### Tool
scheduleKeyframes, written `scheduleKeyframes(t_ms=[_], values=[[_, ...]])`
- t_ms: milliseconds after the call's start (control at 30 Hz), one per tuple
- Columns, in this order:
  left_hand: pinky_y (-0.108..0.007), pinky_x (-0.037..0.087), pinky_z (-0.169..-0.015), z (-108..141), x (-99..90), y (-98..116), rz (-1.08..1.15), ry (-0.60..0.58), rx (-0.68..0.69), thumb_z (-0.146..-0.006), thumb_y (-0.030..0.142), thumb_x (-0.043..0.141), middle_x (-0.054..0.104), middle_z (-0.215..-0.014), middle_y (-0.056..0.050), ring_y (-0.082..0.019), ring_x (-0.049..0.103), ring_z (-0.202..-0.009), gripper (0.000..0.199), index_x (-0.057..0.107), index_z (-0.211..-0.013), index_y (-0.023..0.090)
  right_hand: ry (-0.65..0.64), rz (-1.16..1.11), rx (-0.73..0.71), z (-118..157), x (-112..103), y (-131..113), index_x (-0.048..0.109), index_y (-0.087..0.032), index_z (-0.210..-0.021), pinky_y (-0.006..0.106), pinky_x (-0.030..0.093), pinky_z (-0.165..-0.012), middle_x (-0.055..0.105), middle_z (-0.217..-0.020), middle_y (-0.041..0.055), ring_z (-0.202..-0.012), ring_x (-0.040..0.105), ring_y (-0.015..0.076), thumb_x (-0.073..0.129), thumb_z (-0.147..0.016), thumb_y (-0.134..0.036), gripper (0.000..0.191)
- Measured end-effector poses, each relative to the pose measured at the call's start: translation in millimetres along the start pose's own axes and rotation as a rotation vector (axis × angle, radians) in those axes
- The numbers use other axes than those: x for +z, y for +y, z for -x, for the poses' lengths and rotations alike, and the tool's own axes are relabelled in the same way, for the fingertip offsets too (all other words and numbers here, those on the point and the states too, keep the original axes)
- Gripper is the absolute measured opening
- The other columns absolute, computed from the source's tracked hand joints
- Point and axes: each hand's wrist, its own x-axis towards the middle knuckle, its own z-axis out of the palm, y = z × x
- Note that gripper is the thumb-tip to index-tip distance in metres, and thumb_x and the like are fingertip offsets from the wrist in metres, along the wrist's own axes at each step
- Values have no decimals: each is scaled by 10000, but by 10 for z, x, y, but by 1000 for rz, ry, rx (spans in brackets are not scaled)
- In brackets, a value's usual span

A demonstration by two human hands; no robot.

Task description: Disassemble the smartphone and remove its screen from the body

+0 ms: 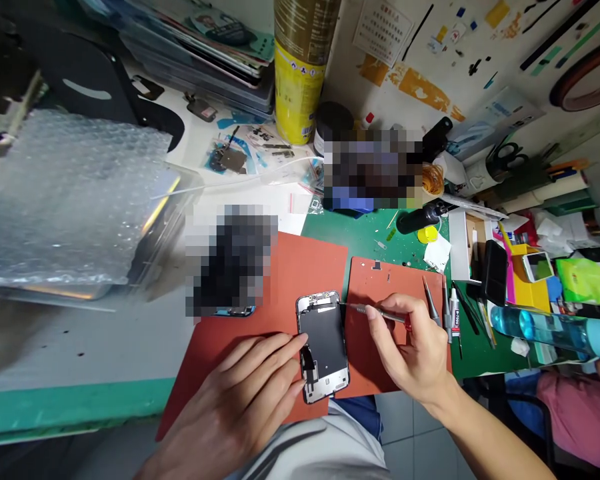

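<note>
A phone screen assembly, showing its black back plate and silver metal parts, lies on the brown-red mats. My left hand reaches in from the left, fingers stretched out, with fingertips resting on the assembly's left edge. Between thumb and fingers, my right hand grips a thin precision screwdriver with a red end. Its fine tip points at the assembly's top right corner; whether it touches a screw is too small to tell. Left of the assembly, a dark pixelated object lies partly on the mat.
Tweezers and a glue tube lie right of my right hand. Farther right is a blue water bottle. Bubble wrap covers things at left. A yellow can stands behind. A seated person in pink is at lower right.
</note>
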Motion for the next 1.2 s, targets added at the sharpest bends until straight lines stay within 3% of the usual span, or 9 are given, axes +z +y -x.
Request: scheduleKeyframes(t_ms=[133, 300, 400, 600, 800, 967, 1200], values=[[-427, 540, -949, 0, 2, -10, 10, -12, 14, -1056, 59, 516, 814, -1252, -128, -274, 750, -1118, 218, 706, -986, 139, -35, 25, -41, -23, -27, 1, 544, -243, -1149, 273, 557, -571, 694, -861, 2, -643, 661, 139, 625, -1038, -121, 184], [-423, 538, -957, 13, 24, -15, 28, -8, 1, -1054, 60, 532, 808, -1253, -135, -266, 741, -1127, 186, 690, -1004, 143, -244, 70, -225, -227, -131, -42, 518, -219, -1159, 315, 547, -628, 699, -901, 46, -711, 622, 165, 557, -1045, -112, 161], [-426, 535, -959, 7, 28, -8, 42, -1, -13, -1057, 65, 539, 807, -1260, -130, -267, 738, -1126, 177, 691, -1012, 143, -338, 139, -279, -364, -161, -63, 492, -236, -1076, 320, 493, -601, 672, -836, 21, -669, 576, 162, 533, -1081, -152, 94], [-449, 508, -1011, 40, 39, -3, 59, -1, -14, -1043, 46, 544, 792, -1301, -139, -286, 707, -1171, 179, 708, -1052, 116, -402, 160, -365, -496, -153, -38, 409, -264, -972, 320, 379, -563, 558, -742, -25, -626, 479, 160, 510, -1083, -87, 233], [-423, 488, -1056, 71, 23, -22, 87, -18, -55, -963, -78, 441, 774, -1337, -109, -259, 650, -1231, 403, 699, -1217, 96, -531, 101, -379, -540, -213, -32, 406, -252, -1000, 328, 456, -673, 600, -859, 34, -761, 557, 198, 508, -1043, -62, 220], [-399, 495, -1079, 97, 18, -23, 107, -11, -118, -926, -118, 409, 769, -1349, -82, -240, 640, -1255, 500, 667, -1283, 118, -456, 118, -388, -539, -212, -20, 426, -253, -986, 313, 413, -609, 558, -780, -8, -656, 505, 171, 540, -1078, -120, 198], [-408, 513, -1092, 135, 41, -6, 121, -16, -177, -945, -99, 407, 749, -1377, -77, -240, 660, -1252, 546, 629, -1376, 151, -398, 103, -367, -488, -197, -9, 483, -230, -1017, 300, 461, -607, 643, -843, 23, -667, 555, 160, 574, -1042, -122, 144]])
